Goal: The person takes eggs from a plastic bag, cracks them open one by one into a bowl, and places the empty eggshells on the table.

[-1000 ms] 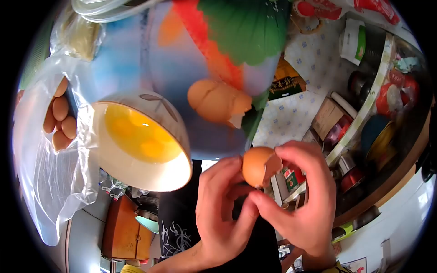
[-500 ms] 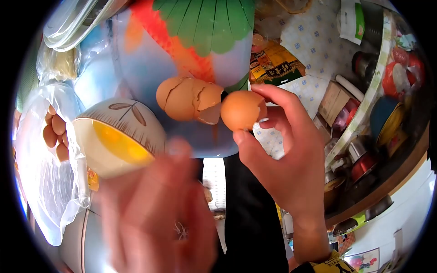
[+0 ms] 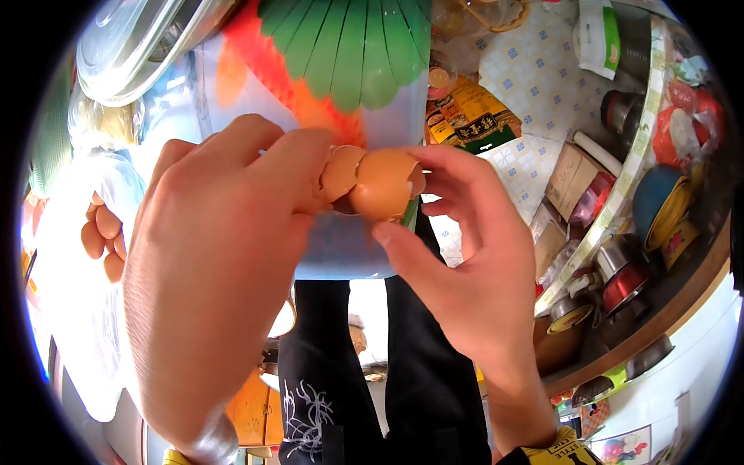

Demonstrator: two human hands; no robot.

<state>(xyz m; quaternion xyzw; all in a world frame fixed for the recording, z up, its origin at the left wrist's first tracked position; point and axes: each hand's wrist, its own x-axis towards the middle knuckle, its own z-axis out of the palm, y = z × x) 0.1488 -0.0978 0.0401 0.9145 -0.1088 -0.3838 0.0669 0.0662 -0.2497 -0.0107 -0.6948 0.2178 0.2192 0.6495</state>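
Observation:
A row of cracked brown eggshells [image 3: 384, 184], nested one into another, lies across the near part of the table. My left hand [image 3: 221, 240] is closed around their left end, and its fingers hide much of the shells there. At the right end, my right hand [image 3: 477, 263] grips the outermost shell, thumb below and forefinger above. Only a sliver of the pale bowl [image 3: 285, 316] shows past my left hand; the egg in it is out of sight.
A plastic bag [image 3: 74, 325] with several whole brown eggs [image 3: 103, 229] is at the left. Behind it are clear plastic lids [image 3: 124, 54]. The table [image 3: 341, 252] has a colourful cover. A yellow package [image 3: 473, 112] lies beyond its right edge; pots [image 3: 620, 271] line a right-hand shelf.
My left hand has moved up and right from in front of the bowl onto the shells' left end. The bowl is now mostly hidden. My right hand has shifted slightly left with its shell.

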